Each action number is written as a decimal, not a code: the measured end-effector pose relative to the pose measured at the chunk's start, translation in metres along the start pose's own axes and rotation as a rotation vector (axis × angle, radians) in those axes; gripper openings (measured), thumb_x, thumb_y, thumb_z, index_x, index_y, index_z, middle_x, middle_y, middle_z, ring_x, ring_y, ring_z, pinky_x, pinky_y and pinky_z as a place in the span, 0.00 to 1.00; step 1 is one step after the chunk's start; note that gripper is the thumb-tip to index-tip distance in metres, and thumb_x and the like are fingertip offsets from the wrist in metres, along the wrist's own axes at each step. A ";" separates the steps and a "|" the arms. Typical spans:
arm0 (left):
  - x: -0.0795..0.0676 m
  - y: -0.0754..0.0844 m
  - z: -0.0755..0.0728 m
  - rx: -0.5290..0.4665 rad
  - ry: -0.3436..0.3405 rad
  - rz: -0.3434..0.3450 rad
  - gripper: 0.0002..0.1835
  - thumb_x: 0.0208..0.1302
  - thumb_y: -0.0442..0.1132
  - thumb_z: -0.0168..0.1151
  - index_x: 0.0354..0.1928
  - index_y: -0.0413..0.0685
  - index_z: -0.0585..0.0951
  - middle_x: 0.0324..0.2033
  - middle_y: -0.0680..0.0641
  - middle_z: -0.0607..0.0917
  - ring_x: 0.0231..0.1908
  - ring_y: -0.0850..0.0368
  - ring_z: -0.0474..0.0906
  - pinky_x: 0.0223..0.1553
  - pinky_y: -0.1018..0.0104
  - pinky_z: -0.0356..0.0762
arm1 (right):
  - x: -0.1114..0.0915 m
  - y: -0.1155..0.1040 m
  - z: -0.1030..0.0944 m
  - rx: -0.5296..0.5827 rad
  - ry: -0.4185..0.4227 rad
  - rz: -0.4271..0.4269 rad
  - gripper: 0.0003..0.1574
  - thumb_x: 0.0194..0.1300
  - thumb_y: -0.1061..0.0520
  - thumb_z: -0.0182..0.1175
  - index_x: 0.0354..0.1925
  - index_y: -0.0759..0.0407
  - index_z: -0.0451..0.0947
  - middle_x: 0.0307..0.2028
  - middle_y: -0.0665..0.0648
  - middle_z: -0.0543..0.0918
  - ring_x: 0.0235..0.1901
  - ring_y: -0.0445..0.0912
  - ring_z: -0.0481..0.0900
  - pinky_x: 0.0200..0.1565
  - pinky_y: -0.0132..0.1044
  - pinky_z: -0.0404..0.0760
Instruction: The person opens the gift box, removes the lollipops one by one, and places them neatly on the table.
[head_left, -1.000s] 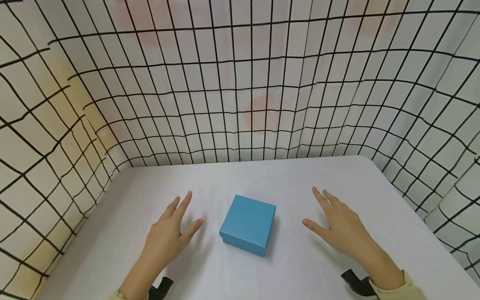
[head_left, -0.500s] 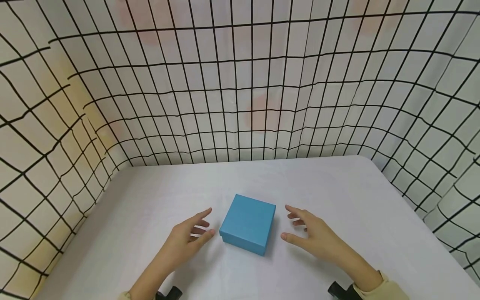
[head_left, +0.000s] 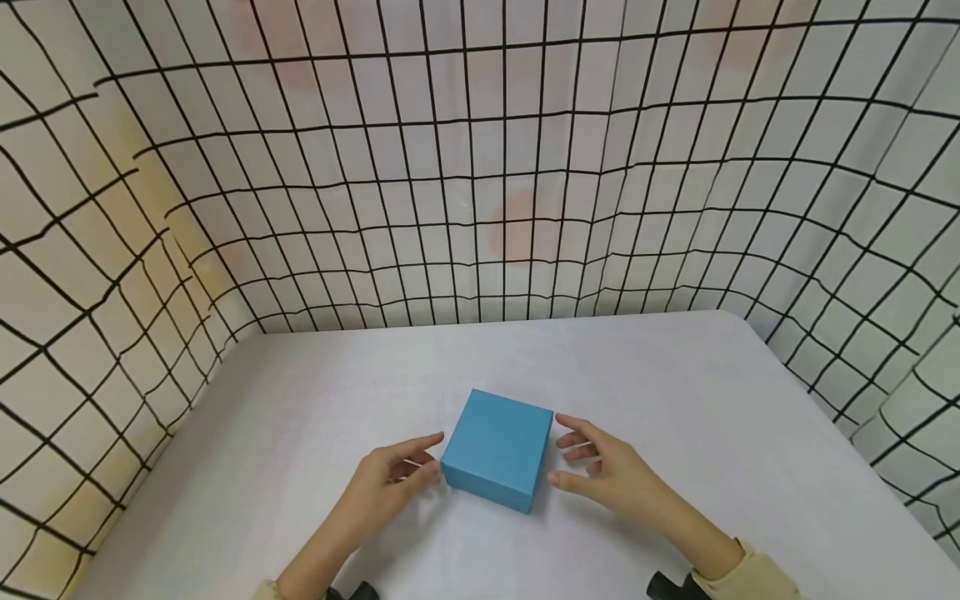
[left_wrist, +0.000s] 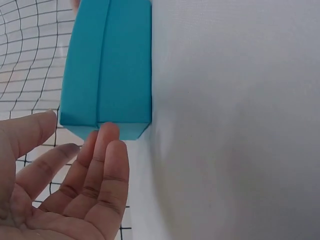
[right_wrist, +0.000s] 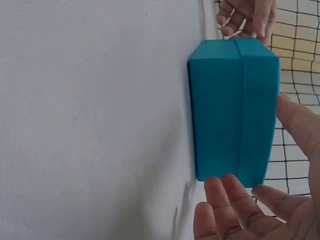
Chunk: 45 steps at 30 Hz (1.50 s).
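Diffuse light, soft shadows, bowed edges

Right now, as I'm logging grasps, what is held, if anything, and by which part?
Nothing is held: the left hand and right hand flank the blue lidded box.

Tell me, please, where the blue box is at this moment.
In the head view, the blue box rests on the white table, low in the picture's middle, between the left hand and the right hand.

texts: none legible | labels: none | brands: none | numbers: none | signs: none legible
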<state>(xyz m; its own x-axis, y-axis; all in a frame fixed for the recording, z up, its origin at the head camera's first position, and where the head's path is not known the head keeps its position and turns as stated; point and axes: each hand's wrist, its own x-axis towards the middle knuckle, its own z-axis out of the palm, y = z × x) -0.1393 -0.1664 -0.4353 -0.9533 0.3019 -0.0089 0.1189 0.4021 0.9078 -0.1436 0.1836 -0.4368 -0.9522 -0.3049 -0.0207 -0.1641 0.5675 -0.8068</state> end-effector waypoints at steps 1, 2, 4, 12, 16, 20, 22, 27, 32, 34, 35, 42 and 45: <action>0.000 0.000 0.001 -0.004 -0.001 0.002 0.26 0.75 0.43 0.69 0.71 0.46 0.81 0.45 0.45 0.90 0.42 0.53 0.92 0.41 0.70 0.86 | 0.001 0.000 0.001 0.000 0.000 -0.002 0.54 0.65 0.42 0.77 0.80 0.55 0.66 0.61 0.57 0.85 0.58 0.50 0.86 0.51 0.35 0.85; 0.001 0.000 0.001 -0.007 0.000 0.004 0.26 0.75 0.43 0.69 0.71 0.46 0.81 0.45 0.46 0.90 0.42 0.53 0.91 0.42 0.70 0.86 | 0.001 0.001 0.001 0.000 0.001 -0.005 0.54 0.65 0.42 0.77 0.80 0.56 0.66 0.60 0.57 0.85 0.57 0.50 0.86 0.51 0.35 0.85; 0.001 -0.001 0.002 -0.014 0.003 0.006 0.25 0.75 0.43 0.69 0.70 0.46 0.82 0.44 0.46 0.90 0.42 0.53 0.91 0.42 0.71 0.86 | 0.002 0.001 0.003 0.000 0.003 -0.011 0.54 0.65 0.42 0.77 0.79 0.56 0.66 0.60 0.57 0.85 0.57 0.50 0.86 0.50 0.34 0.85; 0.003 -0.002 0.006 -0.035 0.007 -0.002 0.22 0.75 0.41 0.70 0.66 0.45 0.85 0.46 0.45 0.91 0.44 0.55 0.91 0.43 0.73 0.85 | 0.006 0.002 0.006 -0.005 0.009 0.002 0.55 0.66 0.43 0.77 0.80 0.57 0.64 0.59 0.56 0.85 0.56 0.50 0.85 0.49 0.33 0.85; 0.003 -0.002 0.006 -0.039 0.002 -0.005 0.22 0.74 0.42 0.70 0.66 0.44 0.85 0.46 0.45 0.92 0.44 0.54 0.91 0.44 0.73 0.85 | 0.008 0.002 0.006 -0.002 -0.001 0.004 0.56 0.66 0.42 0.76 0.81 0.58 0.62 0.60 0.56 0.85 0.57 0.50 0.85 0.50 0.34 0.85; 0.002 -0.002 0.007 -0.043 -0.007 -0.008 0.22 0.74 0.42 0.70 0.65 0.44 0.85 0.45 0.45 0.92 0.43 0.53 0.91 0.43 0.73 0.84 | 0.011 0.003 0.006 0.002 -0.011 -0.003 0.56 0.67 0.42 0.76 0.82 0.58 0.62 0.60 0.57 0.84 0.58 0.50 0.85 0.50 0.34 0.85; 0.002 -0.002 0.008 -0.046 -0.008 -0.010 0.22 0.74 0.42 0.71 0.65 0.43 0.85 0.45 0.45 0.92 0.42 0.53 0.91 0.42 0.72 0.84 | 0.012 0.005 0.005 0.003 -0.019 -0.007 0.56 0.67 0.42 0.76 0.82 0.57 0.62 0.60 0.57 0.84 0.58 0.50 0.85 0.50 0.33 0.85; 0.001 -0.003 0.008 -0.067 -0.014 -0.018 0.22 0.73 0.41 0.71 0.65 0.42 0.85 0.44 0.45 0.92 0.41 0.53 0.90 0.42 0.72 0.83 | 0.017 0.010 0.002 0.027 -0.055 -0.048 0.56 0.68 0.43 0.75 0.82 0.61 0.60 0.61 0.61 0.84 0.57 0.52 0.85 0.50 0.32 0.86; 0.001 -0.003 0.009 -0.093 -0.018 -0.022 0.22 0.73 0.40 0.71 0.65 0.42 0.85 0.43 0.44 0.92 0.40 0.52 0.90 0.41 0.72 0.83 | 0.020 0.012 -0.003 0.058 -0.103 -0.099 0.56 0.70 0.46 0.74 0.83 0.64 0.58 0.61 0.64 0.84 0.58 0.55 0.86 0.50 0.31 0.86; 0.001 -0.003 0.010 -0.102 -0.019 -0.022 0.22 0.73 0.39 0.72 0.65 0.42 0.85 0.43 0.44 0.91 0.40 0.52 0.90 0.41 0.72 0.83 | 0.021 0.012 -0.004 0.076 -0.121 -0.106 0.57 0.71 0.47 0.74 0.83 0.65 0.57 0.62 0.65 0.84 0.59 0.56 0.86 0.50 0.31 0.86; 0.001 -0.003 0.010 -0.106 -0.019 -0.023 0.21 0.72 0.39 0.72 0.65 0.42 0.85 0.42 0.44 0.91 0.40 0.52 0.89 0.41 0.72 0.83 | 0.022 0.012 -0.005 0.084 -0.131 -0.110 0.57 0.71 0.47 0.73 0.83 0.65 0.56 0.62 0.66 0.83 0.59 0.57 0.85 0.50 0.31 0.86; 0.000 -0.003 0.011 -0.132 -0.022 -0.022 0.21 0.72 0.37 0.71 0.64 0.41 0.85 0.41 0.42 0.91 0.39 0.52 0.89 0.42 0.72 0.84 | 0.024 0.012 -0.005 0.120 -0.159 -0.111 0.56 0.72 0.48 0.72 0.84 0.65 0.55 0.63 0.67 0.82 0.60 0.59 0.85 0.50 0.32 0.86; 0.000 -0.003 0.011 -0.142 -0.022 -0.020 0.20 0.72 0.36 0.71 0.64 0.41 0.85 0.41 0.42 0.91 0.39 0.52 0.89 0.42 0.71 0.85 | 0.025 0.014 -0.005 0.122 -0.147 -0.105 0.55 0.72 0.48 0.73 0.84 0.64 0.56 0.63 0.67 0.82 0.60 0.59 0.85 0.50 0.32 0.86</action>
<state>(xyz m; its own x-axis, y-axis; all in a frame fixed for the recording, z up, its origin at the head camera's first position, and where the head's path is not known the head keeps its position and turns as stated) -0.1367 -0.1583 -0.4428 -0.9487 0.3144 -0.0350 0.0583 0.2824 0.9575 -0.1715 0.1879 -0.4457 -0.8822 -0.4708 -0.0111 -0.2197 0.4324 -0.8745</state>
